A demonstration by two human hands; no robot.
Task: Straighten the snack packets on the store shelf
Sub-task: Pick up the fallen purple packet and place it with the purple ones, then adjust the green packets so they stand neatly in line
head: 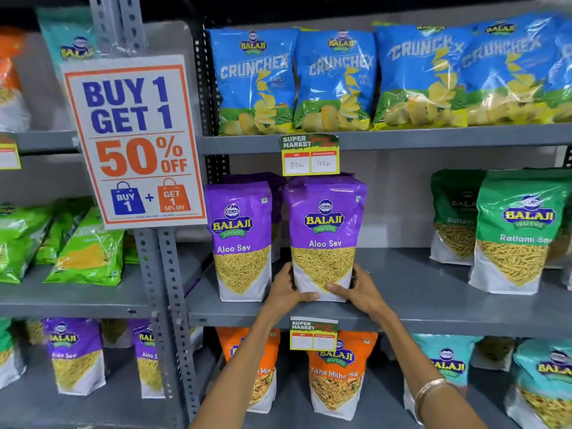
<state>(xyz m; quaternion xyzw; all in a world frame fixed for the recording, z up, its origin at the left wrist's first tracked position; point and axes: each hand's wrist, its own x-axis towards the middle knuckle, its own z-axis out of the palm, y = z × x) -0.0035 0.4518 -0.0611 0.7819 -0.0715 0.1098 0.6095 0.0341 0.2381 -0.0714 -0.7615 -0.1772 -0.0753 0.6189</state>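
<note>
A purple Aloo Sev packet (pixel 325 230) stands upright on the grey middle shelf (pixel 418 289), near its front edge. My left hand (pixel 286 289) grips its lower left corner and my right hand (pixel 356 289) grips its lower right corner, thumbs across the white bottom band. A second Aloo Sev packet (pixel 240 239) stands upright just to its left, apart from it by a narrow gap. More purple packets stand behind these two, mostly hidden.
Green Ratlami Sev packets (pixel 517 233) stand at the right of the same shelf. Blue Crunchex bags (pixel 337 78) line the shelf above, orange Tikha Mitha Mix packets (pixel 335 373) the one below. A price tag (pixel 309 154) hangs overhead; an offer sign (pixel 133 140) hangs on the left upright.
</note>
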